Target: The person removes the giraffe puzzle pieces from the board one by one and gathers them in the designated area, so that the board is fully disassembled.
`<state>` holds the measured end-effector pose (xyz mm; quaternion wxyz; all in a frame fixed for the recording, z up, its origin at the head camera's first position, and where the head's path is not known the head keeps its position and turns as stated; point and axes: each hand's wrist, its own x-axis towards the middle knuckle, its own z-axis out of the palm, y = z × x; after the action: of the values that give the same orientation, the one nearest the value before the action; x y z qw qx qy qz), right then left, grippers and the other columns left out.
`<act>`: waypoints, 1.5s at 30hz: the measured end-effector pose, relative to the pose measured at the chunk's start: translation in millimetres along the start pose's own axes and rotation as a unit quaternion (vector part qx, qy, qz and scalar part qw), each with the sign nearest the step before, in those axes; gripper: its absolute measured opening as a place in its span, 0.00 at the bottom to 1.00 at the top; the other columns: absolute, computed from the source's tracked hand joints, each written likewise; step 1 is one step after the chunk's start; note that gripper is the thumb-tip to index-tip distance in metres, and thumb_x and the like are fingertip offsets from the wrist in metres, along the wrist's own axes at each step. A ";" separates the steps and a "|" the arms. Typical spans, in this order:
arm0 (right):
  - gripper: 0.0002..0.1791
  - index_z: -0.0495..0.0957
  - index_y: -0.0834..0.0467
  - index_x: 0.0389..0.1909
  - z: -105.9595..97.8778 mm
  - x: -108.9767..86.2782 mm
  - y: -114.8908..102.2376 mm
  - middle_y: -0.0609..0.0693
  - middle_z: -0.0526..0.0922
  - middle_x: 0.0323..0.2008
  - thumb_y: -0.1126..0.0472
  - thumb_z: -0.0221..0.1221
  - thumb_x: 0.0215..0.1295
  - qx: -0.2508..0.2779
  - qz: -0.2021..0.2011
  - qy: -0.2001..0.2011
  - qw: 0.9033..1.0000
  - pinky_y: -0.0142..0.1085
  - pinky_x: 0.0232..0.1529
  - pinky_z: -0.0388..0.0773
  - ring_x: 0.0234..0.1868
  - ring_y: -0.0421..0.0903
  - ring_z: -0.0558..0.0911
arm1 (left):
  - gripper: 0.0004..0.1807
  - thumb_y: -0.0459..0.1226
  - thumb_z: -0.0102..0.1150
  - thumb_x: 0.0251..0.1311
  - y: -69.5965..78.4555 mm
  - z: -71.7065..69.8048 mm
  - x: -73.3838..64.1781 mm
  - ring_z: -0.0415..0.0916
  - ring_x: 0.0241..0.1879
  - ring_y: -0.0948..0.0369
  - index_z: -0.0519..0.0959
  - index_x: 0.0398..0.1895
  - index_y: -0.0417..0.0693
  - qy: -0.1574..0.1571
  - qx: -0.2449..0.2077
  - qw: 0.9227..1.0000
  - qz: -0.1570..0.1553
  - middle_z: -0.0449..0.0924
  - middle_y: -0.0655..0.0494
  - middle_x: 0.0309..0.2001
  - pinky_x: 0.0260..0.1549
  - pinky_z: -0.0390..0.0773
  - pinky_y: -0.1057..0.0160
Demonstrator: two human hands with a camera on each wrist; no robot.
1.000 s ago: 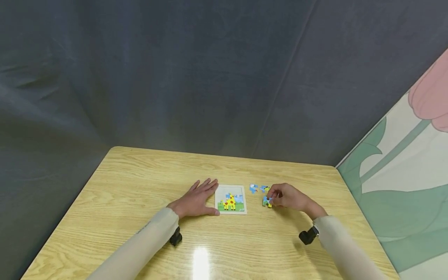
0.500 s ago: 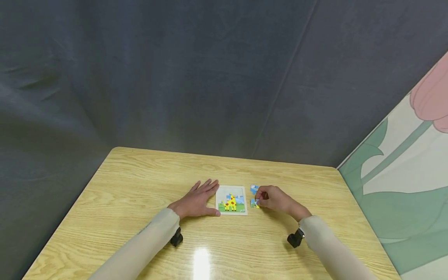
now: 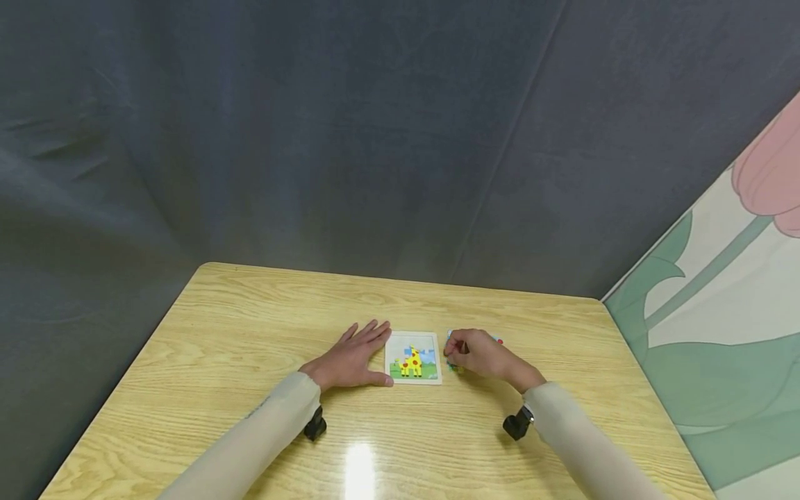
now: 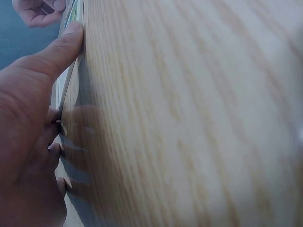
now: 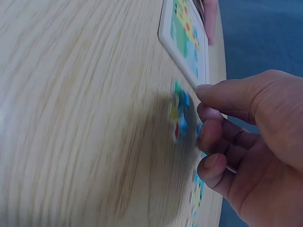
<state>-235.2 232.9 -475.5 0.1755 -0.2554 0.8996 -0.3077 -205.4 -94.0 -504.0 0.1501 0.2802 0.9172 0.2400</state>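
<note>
My left hand [image 3: 351, 360] lies with fingers spread along the left side of a white-framed puzzle board [image 3: 412, 334], its thumb touching the frame's edge in the left wrist view. The board shows a yellow giraffe on green. Just to the right of the board, my right hand [image 3: 484, 355] hovers low with fingers loosely bent, and no piece shows between thumb and fingers. A blurred green, yellow and blue puzzle piece [image 5: 179, 113] sits just apart from the fingertips. Further pieces are partly hidden behind this hand, including a blue and yellow piece [image 5: 197, 191].
The wooden table [image 3: 250, 333] extends on all sides of the board. A dark curtain [image 3: 375, 139] hangs behind its far edge. At the right is a fabric panel [image 3: 737, 333] with a tulip print. Each wrist wears a black camera [image 3: 518, 423].
My right hand has carried the green and blue piece left beside the board, let it go, and shifted slightly farther left. The left hand stays on the frame.
</note>
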 end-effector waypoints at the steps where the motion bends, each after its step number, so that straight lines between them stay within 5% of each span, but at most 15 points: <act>1: 0.02 0.84 0.59 0.43 1.6 2.2 -2.0 0.48 0.84 0.35 0.66 0.63 0.75 0.003 -0.002 -0.002 1.000 0.28 0.29 0.73 0.30 0.39 0.75 | 0.57 0.64 0.65 0.68 0.1 -0.1 0.0 0.36 0.90 0.51 0.49 0.88 0.49 0.000 0.000 1.000 0.000 0.41 0.56 0.89 0.87 0.35 0.39; 12: 0.08 0.82 0.60 0.48 18.5 30.2 -26.9 0.47 0.79 0.33 0.64 0.68 0.72 0.001 -0.008 -0.031 0.999 0.29 0.32 0.72 0.31 0.39 0.74 | 0.56 0.63 0.65 0.68 0.8 -0.6 0.8 0.36 0.90 0.50 0.51 0.88 0.47 -0.002 0.001 1.000 -0.003 0.42 0.54 0.89 0.87 0.36 0.39; 21: 0.14 0.79 0.55 0.47 24.0 43.1 -45.9 0.47 0.80 0.36 0.58 0.73 0.68 -0.047 0.050 -0.063 0.996 0.36 0.39 0.75 0.35 0.43 0.75 | 0.55 0.64 0.63 0.69 0.7 -0.9 1.8 0.36 0.90 0.50 0.51 0.88 0.47 0.000 0.009 1.000 0.002 0.42 0.53 0.89 0.87 0.36 0.38; 26: 0.14 0.78 0.56 0.44 24.4 44.2 -48.1 0.48 0.79 0.40 0.60 0.74 0.66 -0.049 0.049 -0.051 0.996 0.37 0.42 0.76 0.38 0.44 0.75 | 0.55 0.63 0.63 0.69 0.4 -0.6 2.2 0.36 0.90 0.50 0.51 0.88 0.48 -0.001 0.010 1.000 0.002 0.42 0.54 0.89 0.87 0.36 0.38; 39: 0.03 0.80 0.60 0.44 22.0 37.2 -38.8 0.54 0.85 0.40 0.65 0.59 0.79 0.090 -0.034 -0.012 0.995 0.30 0.31 0.74 0.31 0.42 0.76 | 0.55 0.63 0.64 0.69 1.6 -0.6 1.5 0.37 0.89 0.48 0.52 0.87 0.46 0.000 -0.003 1.000 0.003 0.43 0.52 0.89 0.87 0.36 0.37; 45: 0.03 0.79 0.61 0.45 7.0 30.0 -35.9 0.59 0.83 0.44 0.66 0.58 0.80 0.130 -0.020 0.008 0.991 0.31 0.27 0.74 0.28 0.43 0.73 | 0.55 0.63 0.64 0.68 1.4 -0.4 1.6 0.37 0.89 0.49 0.51 0.88 0.46 0.001 -0.002 1.000 0.005 0.43 0.52 0.89 0.87 0.36 0.38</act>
<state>-243.5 188.2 -462.4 0.1937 -0.2459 0.8480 -0.4277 -206.3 -92.2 -503.1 0.1483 0.2844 0.9155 0.2427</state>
